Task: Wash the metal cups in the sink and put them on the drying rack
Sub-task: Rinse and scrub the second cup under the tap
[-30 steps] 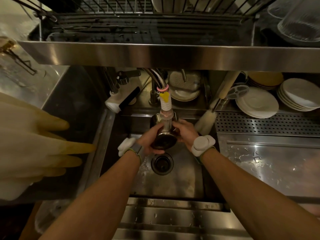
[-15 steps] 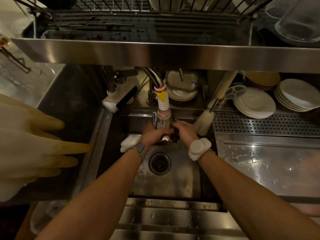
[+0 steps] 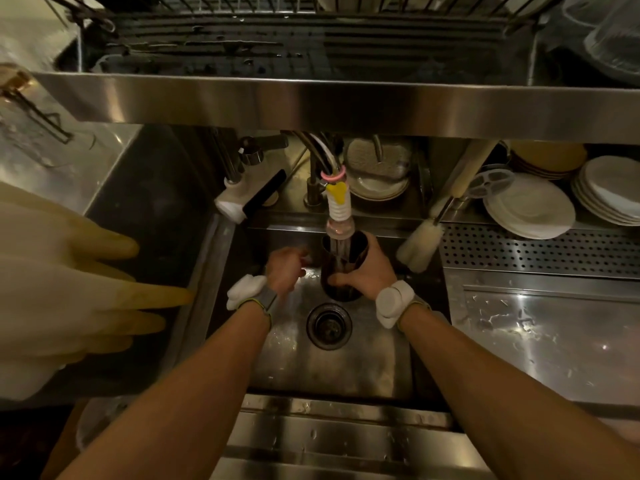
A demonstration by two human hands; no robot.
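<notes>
A dark metal cup point(image 3: 343, 271) stands upright under the tap nozzle point(image 3: 339, 216), its mouth facing up, with water running into it. My right hand point(image 3: 367, 271) grips the cup round its right side and lower wall. My left hand point(image 3: 285, 270) is just left of the cup, off it and blurred, holding nothing that I can see. The steel sink point(image 3: 346, 362) lies below, with its round drain point(image 3: 329, 325) beneath the cup. The wire drying rack point(image 3: 277, 32) spans the shelf above the sink.
Pale rubber gloves point(image 3: 69, 289) hang at the left edge. A bottle brush point(image 3: 420, 245) leans at the sink's back right. Stacks of plates point(image 3: 530, 204) sit on the perforated shelf point(image 3: 540, 251) to the right. A wet steel counter point(image 3: 547, 341) lies at right.
The cup has turned from tilted toward me to upright under the tap. My left hand has let go and moved left; my right hand alone holds the cup.
</notes>
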